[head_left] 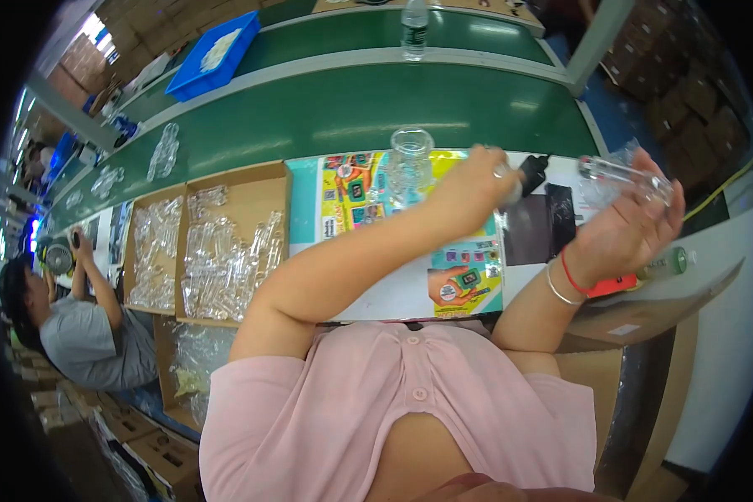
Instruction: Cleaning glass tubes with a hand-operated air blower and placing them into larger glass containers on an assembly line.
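Observation:
My left hand (473,188) reaches across to the right with its fingers curled. At its fingertips is a black object with a pointed tip (534,174); blur hides its exact kind. My right hand (632,226), palm up, holds a clear plastic tube-like part (623,177) between thumb and fingers. Left of my left hand, a clear ribbed plastic vessel (410,163) with a round rim stands on a colourful printed sheet (335,197). Further left, a divided cardboard tray (289,201) holds many clear plastic parts (226,259).
A green table (335,109) runs across, with a blue bin (217,54) and a water bottle (414,29) farther back. Clear pieces (163,152) lie at far left. A small greenish bottle (669,263) lies by my right wrist. A co-worker (92,326) sits at left.

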The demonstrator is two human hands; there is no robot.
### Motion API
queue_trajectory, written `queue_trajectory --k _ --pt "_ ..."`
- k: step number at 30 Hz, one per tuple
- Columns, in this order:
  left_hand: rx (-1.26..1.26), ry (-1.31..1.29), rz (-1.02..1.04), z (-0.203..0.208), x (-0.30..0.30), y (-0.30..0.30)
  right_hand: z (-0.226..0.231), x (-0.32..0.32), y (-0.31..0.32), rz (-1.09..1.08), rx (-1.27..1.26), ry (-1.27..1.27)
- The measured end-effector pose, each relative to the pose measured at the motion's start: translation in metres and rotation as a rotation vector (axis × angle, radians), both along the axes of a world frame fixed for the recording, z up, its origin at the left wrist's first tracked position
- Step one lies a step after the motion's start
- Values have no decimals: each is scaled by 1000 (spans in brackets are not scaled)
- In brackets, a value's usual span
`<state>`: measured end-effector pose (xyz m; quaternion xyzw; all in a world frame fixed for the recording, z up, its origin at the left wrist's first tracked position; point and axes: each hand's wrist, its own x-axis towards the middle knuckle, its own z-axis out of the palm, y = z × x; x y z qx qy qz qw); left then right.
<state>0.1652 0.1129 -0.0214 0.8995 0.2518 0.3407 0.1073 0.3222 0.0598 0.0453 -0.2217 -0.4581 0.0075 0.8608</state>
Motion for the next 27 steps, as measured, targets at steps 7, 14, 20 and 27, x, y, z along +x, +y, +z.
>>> queue_trajectory --k 7,14,20,27 --pt "-411 -13 -95 54 -123 -109 3 -5 -12 -105 75 -71" --pt "-291 -120 400 -22 -194 -127 -28 -71 10 216 -48 -267" --pt "-733 -687 456 -94 -182 -140 -49 -110 8 675 -246 -299" --pt "-880 -357 502 -107 -202 -138 -79 -127 11 1084 -605 -189"
